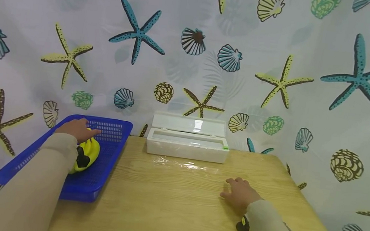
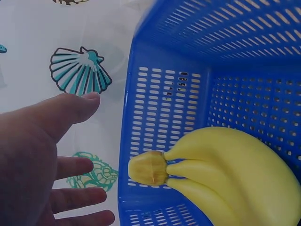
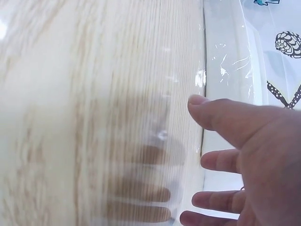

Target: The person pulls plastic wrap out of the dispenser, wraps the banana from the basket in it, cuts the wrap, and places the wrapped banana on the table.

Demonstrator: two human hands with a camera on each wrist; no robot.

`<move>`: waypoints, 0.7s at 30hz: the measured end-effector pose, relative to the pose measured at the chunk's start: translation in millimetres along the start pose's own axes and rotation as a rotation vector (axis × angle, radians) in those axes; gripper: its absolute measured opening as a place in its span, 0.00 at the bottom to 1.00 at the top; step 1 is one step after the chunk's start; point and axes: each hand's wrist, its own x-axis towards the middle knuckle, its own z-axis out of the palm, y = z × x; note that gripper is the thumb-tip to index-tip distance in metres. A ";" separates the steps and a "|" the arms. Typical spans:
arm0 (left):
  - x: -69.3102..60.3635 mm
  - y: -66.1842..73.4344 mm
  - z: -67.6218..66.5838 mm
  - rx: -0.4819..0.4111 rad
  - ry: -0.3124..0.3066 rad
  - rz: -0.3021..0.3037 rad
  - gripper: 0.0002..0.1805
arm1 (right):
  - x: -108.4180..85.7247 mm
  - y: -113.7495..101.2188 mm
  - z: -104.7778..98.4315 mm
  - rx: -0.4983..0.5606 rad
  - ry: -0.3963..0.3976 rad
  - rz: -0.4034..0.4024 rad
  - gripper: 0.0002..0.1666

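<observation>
One bunch of bananas (image 1: pixel 91 149) is being held inside a blue basket (image 1: pixel 79 196) at the left of the table (image 1: pixel 162 196). Nothing is being gripped by the left hand (image 1: pixel 75 129), which is being extended near the bananas, fingers spread. The right hand (image 1: pixel 240 194), likewise empty, is being held loosely open over the table, apart from a white box (image 1: pixel 186 151).

Bananas (image 2: pixel 235 160): bright yellow
Basket (image 1: pixel 86 195): deep blue
Box (image 1: pixel 186 151): white
Surface (image 1: pixel 168 197): tan wood grain
Sleeves (image 1: pixel 32 178): beige
Backdrop (image 1: pixel 175 78): white, printed with teal, yellow and brown starfish
</observation>
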 end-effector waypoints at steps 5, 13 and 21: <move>0.9 -6.4 0.3 -0.021 -0.045 -0.038 0.62 | -3.0 1.4 -1.5 0.002 -0.001 0.009 0.38; -2.0 -3.7 3.4 -0.014 -0.053 -0.035 0.61 | -5.8 -0.5 -2.1 -0.014 -0.009 0.023 0.37; 3.5 13.5 9.6 0.004 -0.021 -0.006 0.55 | 2.2 1.1 -1.0 -0.052 -0.018 0.013 0.30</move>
